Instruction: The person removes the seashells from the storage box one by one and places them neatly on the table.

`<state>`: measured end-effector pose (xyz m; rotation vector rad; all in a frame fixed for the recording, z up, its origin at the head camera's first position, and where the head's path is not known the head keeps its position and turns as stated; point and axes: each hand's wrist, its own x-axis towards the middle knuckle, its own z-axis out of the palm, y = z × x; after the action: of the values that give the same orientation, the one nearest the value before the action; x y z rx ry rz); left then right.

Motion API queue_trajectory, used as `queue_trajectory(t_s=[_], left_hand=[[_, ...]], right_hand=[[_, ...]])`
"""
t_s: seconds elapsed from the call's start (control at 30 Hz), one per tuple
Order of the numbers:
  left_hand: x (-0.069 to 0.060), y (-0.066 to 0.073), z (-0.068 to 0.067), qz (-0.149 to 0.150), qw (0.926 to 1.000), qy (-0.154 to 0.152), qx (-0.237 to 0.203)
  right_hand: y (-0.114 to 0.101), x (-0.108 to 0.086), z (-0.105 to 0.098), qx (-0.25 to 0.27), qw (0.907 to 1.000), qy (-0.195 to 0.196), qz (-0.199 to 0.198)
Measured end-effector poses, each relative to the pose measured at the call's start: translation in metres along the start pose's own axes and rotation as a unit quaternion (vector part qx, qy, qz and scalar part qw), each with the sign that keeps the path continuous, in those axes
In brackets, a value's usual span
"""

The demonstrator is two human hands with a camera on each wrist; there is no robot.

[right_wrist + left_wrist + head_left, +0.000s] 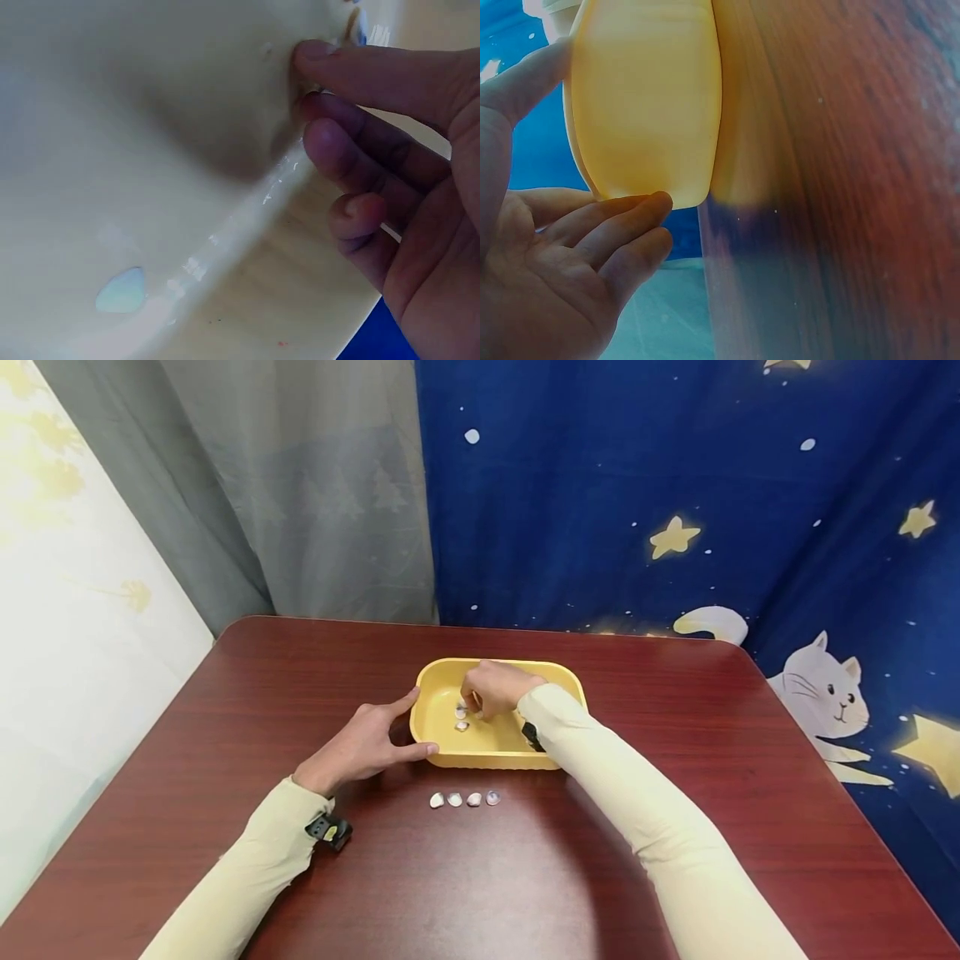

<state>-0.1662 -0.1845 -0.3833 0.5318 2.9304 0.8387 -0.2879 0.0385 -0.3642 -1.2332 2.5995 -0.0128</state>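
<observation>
Loose shells [461, 727] sit toward 9 o'clock inside the yellow tub [495, 762]. My right hand [493, 687] is in there, thumb and fingertips close; can't tell if one's pinched. My left hand [366, 742] spreads thumb and fingers against the tub's 9 o'clock end. Row of four shells [474, 800] on table [420, 893], 6 o'clock outside. Likely picking-out step; next move probably needs a secure pinch, then a lift.
</observation>
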Motion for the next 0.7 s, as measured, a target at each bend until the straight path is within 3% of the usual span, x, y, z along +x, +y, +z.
queue_trajectory(t_s=[0.3,0.7], left_hand=[[0.0,0.001,0.002,-0.004,1.0,-0.004,0.002],[0.001,0.0,0.001,-0.001,1.0,0.005,0.007]], right_hand=[[0.006,-0.011,-0.011,0.022,0.9996,0.018,0.001],[0.01,-0.045,-0.034,0.072,0.9967,0.038,-0.002]])
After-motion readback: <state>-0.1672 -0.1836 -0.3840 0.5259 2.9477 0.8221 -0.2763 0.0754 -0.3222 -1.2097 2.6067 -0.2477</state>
